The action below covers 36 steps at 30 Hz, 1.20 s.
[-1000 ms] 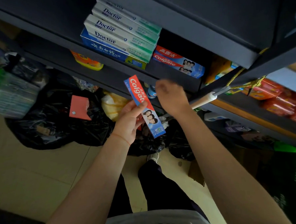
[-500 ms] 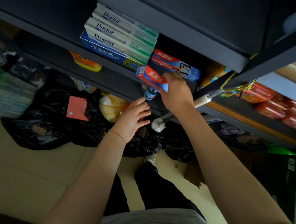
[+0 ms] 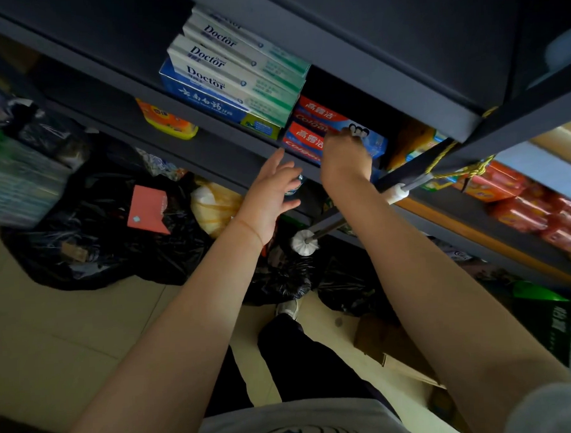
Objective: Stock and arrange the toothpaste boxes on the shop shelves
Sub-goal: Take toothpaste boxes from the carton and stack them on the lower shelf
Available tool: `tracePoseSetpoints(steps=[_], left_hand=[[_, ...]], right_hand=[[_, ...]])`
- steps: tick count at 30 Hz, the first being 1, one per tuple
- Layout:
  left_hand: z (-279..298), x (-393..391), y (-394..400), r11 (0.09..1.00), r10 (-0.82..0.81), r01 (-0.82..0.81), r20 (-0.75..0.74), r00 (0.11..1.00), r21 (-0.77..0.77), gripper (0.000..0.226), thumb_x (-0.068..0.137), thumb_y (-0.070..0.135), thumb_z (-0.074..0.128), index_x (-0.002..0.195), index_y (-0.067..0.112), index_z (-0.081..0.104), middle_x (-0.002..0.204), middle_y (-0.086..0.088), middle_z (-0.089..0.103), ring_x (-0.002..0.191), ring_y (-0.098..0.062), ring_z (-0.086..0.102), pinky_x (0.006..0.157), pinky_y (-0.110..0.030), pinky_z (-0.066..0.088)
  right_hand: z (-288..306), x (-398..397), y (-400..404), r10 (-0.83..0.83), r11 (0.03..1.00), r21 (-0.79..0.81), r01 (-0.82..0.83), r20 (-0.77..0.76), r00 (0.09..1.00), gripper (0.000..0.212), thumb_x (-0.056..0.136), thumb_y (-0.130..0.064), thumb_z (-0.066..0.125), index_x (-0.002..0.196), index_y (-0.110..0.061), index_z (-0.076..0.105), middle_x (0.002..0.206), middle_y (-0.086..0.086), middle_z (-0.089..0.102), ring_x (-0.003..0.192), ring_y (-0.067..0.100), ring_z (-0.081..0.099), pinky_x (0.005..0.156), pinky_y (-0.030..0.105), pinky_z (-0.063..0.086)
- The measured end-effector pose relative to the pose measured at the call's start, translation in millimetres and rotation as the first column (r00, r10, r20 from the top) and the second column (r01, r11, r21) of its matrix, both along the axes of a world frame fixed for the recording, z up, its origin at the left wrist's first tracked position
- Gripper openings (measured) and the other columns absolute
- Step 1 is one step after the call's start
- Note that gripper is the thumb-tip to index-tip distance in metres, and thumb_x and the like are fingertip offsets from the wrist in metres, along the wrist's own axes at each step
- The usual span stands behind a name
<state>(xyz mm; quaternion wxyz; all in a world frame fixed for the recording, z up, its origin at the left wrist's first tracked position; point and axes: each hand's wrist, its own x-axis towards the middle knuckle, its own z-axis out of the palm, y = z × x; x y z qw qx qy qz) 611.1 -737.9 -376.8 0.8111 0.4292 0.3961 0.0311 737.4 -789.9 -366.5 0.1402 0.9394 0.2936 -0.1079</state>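
- Colgate box (image 3: 301, 139) is now lying on the shelf (image 3: 207, 147), stacked for display.
- Right hand (image 3: 344, 162) is gripping it, squaring it up.
- Left hand (image 3: 270, 197) is hovering, fingers spread, empty.

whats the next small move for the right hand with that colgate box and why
Probably nudge the front Colgate box fully back, then let go. The right hand grips its end at the shelf edge, beside the Doctor boxes. The left hand hangs open below.
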Motion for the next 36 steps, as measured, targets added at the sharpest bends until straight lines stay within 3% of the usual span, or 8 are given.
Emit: tracePoseSetpoints(steps=[7, 12, 17, 19, 21, 24, 29, 36], left_hand=[[-12.5, 4.0, -0.5, 1.000, -0.005, 0.004, -0.035, 0.999, -0.030, 0.059, 0.102, 0.021, 0.051, 0.155, 0.026, 0.026, 0.145, 0.000, 0.049, 0.127, -0.021, 0.054, 0.093, -0.039, 0.051], [-16.6, 2.2, -0.4, 0.999, -0.028, 0.026, -0.059, 0.998, -0.034, 0.058, 0.100, 0.025, 0.054, 0.153, 0.029, 0.029, 0.140, 0.000, 0.054, 0.124, -0.019, 0.056, 0.092, -0.037, 0.052], [-13.1, 0.3, 5.5, 0.998, -0.068, 0.069, -0.066, 0.995, 0.014, 0.051, 0.101, 0.024, 0.053, 0.149, 0.028, 0.037, 0.134, 0.000, 0.057, 0.119, -0.018, 0.059, 0.091, -0.037, 0.051], [-10.1, -7.9, 5.8, 0.993, -0.092, 0.099, -0.108, 0.990, 0.061, 0.037, 0.100, 0.020, 0.052, 0.138, 0.021, 0.050, 0.120, -0.002, 0.064, 0.105, -0.017, 0.064, 0.091, -0.037, 0.049], [-5.5, -21.4, 1.4, 0.987, -0.118, 0.133, -0.159, 0.980, 0.091, 0.026, 0.100, 0.014, 0.049, 0.124, 0.011, 0.059, 0.098, -0.004, 0.066, 0.084, -0.017, 0.065, 0.081, -0.033, 0.049], [14.0, -43.2, -12.2, 0.951, -0.234, 0.269, -0.212, 0.949, 0.154, 0.022, 0.099, 0.012, 0.047, 0.113, 0.007, 0.062, 0.088, -0.007, 0.065, 0.070, -0.015, 0.062, 0.062, -0.024, 0.045], [53.1, -56.7, -60.9, 0.839, -0.381, 0.424, -0.188, 0.905, 0.341, 0.018, 0.098, 0.010, 0.049, 0.102, 0.009, 0.067, 0.080, -0.005, 0.065, 0.063, -0.013, 0.059, 0.051, -0.015, 0.043], [87.4, -42.3, -222.4, 0.670, -0.555, 0.550, -0.155, 0.817, 0.498, 0.023, 0.099, 0.012, 0.047, 0.087, 0.020, 0.065, 0.080, -0.003, 0.065, 0.063, -0.016, 0.062, 0.067, -0.031, 0.046]], right_hand=[[-12.7, -4.1, -1.8, 0.028, 0.997, 0.067, -0.035, 0.109, 0.994, 0.047, 0.094, 0.000, 0.048, 0.140, -0.002, 0.037, 0.143, 0.023, 0.038, 0.134, 0.044, 0.038, 0.092, 0.050, 0.049], [-38.4, -27.2, -20.0, 0.083, 0.994, 0.069, -0.086, 0.037, 0.996, 0.079, 0.090, -0.021, 0.059, 0.153, -0.006, 0.013, 0.151, 0.022, 0.025, 0.138, 0.040, 0.029, 0.104, 0.046, 0.043], [-28.8, -35.2, -26.4, 0.042, 0.973, 0.228, -0.033, -0.036, 0.998, 0.075, 0.091, -0.019, 0.056, 0.154, -0.010, 0.017, 0.154, 0.020, 0.023, 0.141, 0.038, 0.025, 0.109, 0.047, 0.036], [-18.3, -49.2, -39.4, 0.044, 0.900, 0.436, -0.003, -0.083, 0.996, 0.055, 0.092, -0.016, 0.054, 0.145, -0.009, 0.038, 0.145, 0.020, 0.038, 0.133, 0.037, 0.039, 0.100, 0.048, 0.042], [-6.4, -70.6, -59.9, 0.028, 0.787, 0.607, 0.108, -0.211, 0.977, 0.029, 0.092, -0.013, 0.054, 0.120, -0.008, 0.062, 0.117, 0.015, 0.060, 0.105, 0.032, 0.059, 0.083, 0.046, 0.053], [9.4, -111.8, -96.5, -0.058, 0.644, 0.685, 0.341, -0.401, 0.914, 0.014, 0.089, -0.008, 0.058, 0.094, -0.009, 0.071, 0.080, 0.006, 0.069, 0.069, 0.022, 0.063, 0.066, 0.040, 0.054], [35.4, -148.0, -162.0, -0.245, 0.426, 0.601, 0.676, -0.643, 0.725, 0.023, 0.094, -0.008, 0.051, 0.089, -0.021, 0.069, 0.081, -0.002, 0.069, 0.066, 0.013, 0.066, 0.062, 0.023, 0.052], [82.1, -142.7, -343.6, -0.345, 0.263, 0.743, 0.616, -0.524, 0.779, 0.018, 0.099, -0.020, 0.051, 0.100, -0.022, 0.069, 0.084, -0.004, 0.068, 0.072, 0.011, 0.066, 0.069, 0.033, 0.055]])
